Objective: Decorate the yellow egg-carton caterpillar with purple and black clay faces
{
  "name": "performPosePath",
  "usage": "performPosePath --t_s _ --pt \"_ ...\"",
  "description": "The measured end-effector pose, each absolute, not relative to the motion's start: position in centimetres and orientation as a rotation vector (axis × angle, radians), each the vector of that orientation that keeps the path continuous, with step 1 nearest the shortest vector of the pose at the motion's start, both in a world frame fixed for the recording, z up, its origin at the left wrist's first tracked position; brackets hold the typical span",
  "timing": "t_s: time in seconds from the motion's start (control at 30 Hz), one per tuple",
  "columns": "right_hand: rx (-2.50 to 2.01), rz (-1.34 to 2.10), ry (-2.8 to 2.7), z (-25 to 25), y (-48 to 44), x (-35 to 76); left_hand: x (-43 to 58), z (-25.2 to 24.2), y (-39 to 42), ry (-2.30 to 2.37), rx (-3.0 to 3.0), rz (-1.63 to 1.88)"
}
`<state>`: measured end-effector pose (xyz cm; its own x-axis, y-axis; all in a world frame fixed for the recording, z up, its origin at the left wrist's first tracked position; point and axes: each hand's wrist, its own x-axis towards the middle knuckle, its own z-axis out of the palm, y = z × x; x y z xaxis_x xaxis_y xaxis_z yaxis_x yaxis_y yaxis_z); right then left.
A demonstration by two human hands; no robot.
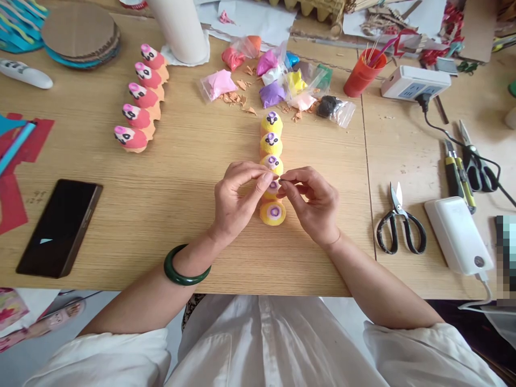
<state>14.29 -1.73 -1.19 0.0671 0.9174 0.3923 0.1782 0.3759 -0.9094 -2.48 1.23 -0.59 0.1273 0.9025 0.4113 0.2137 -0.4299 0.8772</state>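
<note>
A row of yellow clay-covered bumps stands upright down the middle of the table, each with a purple ring. The two farthest carry black eyes and mouths; the third shows a black ring. Over the fourth bump, partly covering it, my left hand pinches thumb and forefinger together; what is between them is too small to make out. Close beside it, my right hand pinches a tiny dark bit of clay between thumb and forefinger. Behind the row lies a bag of black clay.
A finished-looking pink row stands at left, above a phone. Bagged coloured clay and orange crumbs lie behind. On the right are scissors, a power bank, a red cup and a corded power strip.
</note>
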Motion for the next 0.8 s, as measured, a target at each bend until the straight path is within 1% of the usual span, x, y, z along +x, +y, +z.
performPosePath --t_s 0.13,0.3,0.63,0.8 --pt "-1.075 0.891 -1.277 -1.0 -1.6 14.2 -2.7 -0.6 1.3 1.057 1.848 1.348" --pt "-1.053 1.12 -1.106 -0.6 -1.5 14.1 -2.8 -1.1 1.5 0.911 1.955 1.366" --pt "-1.007 1.407 -1.014 0.7 -1.6 14.0 -2.7 -1.1 1.8 0.856 1.889 1.477" --pt "-1.014 1.4 -1.01 0.7 -1.5 14.2 -2.9 -0.8 1.6 0.874 1.869 1.442"
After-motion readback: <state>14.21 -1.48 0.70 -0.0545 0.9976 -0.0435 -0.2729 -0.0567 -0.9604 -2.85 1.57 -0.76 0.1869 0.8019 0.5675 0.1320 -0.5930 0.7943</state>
